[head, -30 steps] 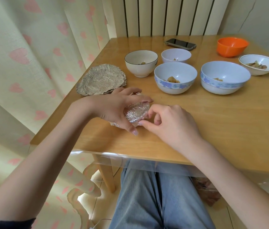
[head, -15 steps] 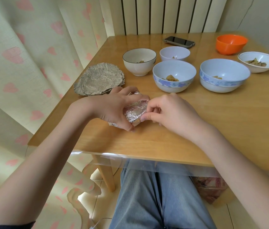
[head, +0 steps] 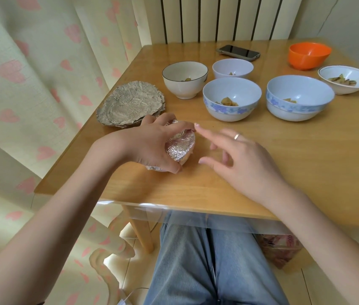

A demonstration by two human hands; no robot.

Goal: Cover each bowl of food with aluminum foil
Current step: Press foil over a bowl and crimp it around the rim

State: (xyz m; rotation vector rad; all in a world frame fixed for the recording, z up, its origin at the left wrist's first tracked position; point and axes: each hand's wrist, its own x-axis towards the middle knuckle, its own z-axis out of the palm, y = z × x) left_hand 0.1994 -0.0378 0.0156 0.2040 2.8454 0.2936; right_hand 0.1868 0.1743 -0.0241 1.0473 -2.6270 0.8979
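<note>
Foil-wrapped bowl [head: 180, 147] near table edge [head: 174, 199] — left hand [head: 152, 146] around it

Left hand [head: 152, 146] curled in grip; right hand [head: 235, 157] spread, fingers loose.

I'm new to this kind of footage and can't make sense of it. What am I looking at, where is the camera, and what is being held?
No machine here: a person films from a head-worn camera looking down at their own hands. The left hand grips a foil-covered bowl on the table. The right hand is open beside it, holding nothing. Also on the table: a foil stack, six uncovered bowls, including an orange bowl, and a phone.
</note>
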